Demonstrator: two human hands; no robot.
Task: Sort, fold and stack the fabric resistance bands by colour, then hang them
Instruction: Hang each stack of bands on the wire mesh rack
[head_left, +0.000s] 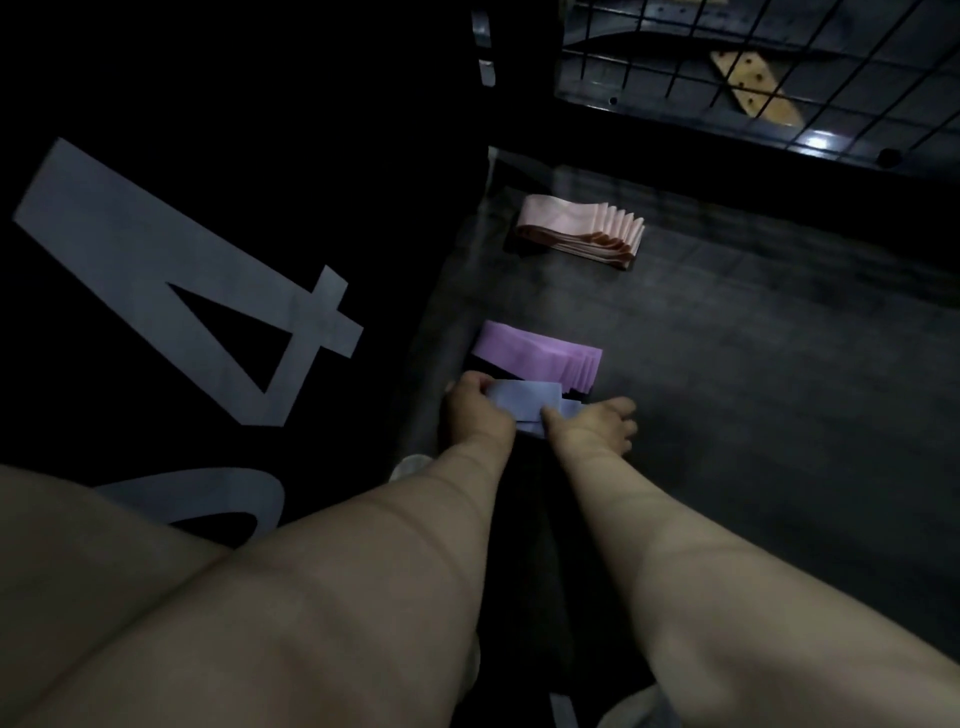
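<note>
Both hands hold one folded pale lavender fabric band (524, 402) low over the dark grey surface (753, 395). The left hand (475, 413) grips its left end, thumb on top. The right hand (597, 428) pinches its right end, thumb pressed on the near edge and fingers curled beyond. Just behind the band, touching or nearly so, lies a stack of folded purple fabric bands (545, 353). A stack of folded peach-pink fabric bands (582, 231) lies well apart, nearer the black wire grid (753, 67). To the left is a black panel with a white numeral 4 (182, 280).
</note>
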